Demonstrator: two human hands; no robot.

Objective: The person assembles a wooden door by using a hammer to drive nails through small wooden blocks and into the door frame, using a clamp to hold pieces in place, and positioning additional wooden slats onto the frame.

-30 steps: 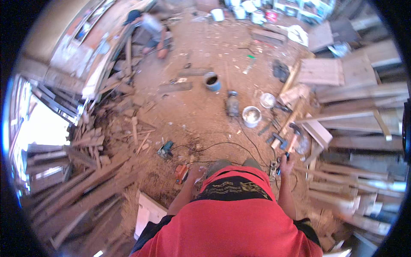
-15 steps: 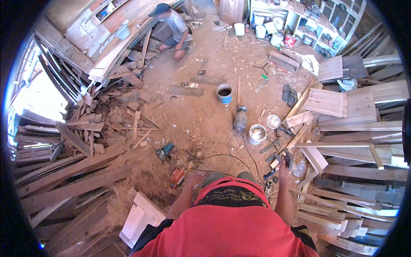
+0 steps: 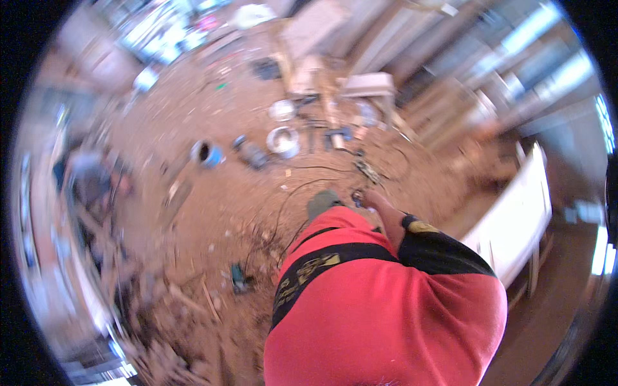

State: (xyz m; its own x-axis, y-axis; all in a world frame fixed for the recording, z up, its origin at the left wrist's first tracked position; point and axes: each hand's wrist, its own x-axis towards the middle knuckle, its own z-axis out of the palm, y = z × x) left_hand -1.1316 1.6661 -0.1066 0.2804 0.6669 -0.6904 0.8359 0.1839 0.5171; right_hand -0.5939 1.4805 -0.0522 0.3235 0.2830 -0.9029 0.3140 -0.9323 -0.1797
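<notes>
My right hand [image 3: 369, 198] is low in front of my body, its arm bent, beside my red shirt. The fingers look closed around a small dark thing [image 3: 358, 196], too blurred to name. Just beyond it, some dark tools or metal parts [image 3: 367, 170] lie on the ground near black cords. My left hand is out of sight, hidden by my body or outside the view. A green power tool [image 3: 241, 279] rests on the dusty floor to my left.
A blue bucket [image 3: 214, 156], a dark rounded container [image 3: 252, 154] and a white bucket [image 3: 283, 141] stand ahead. A long pale board or bench [image 3: 508, 222] is at my right. Stacked planks fill the far right. At the left is a blurred crouching person [image 3: 93, 177].
My view has swung to the right and is smeared by motion. The right hand has come in closer to my body. My left hand has gone from view.
</notes>
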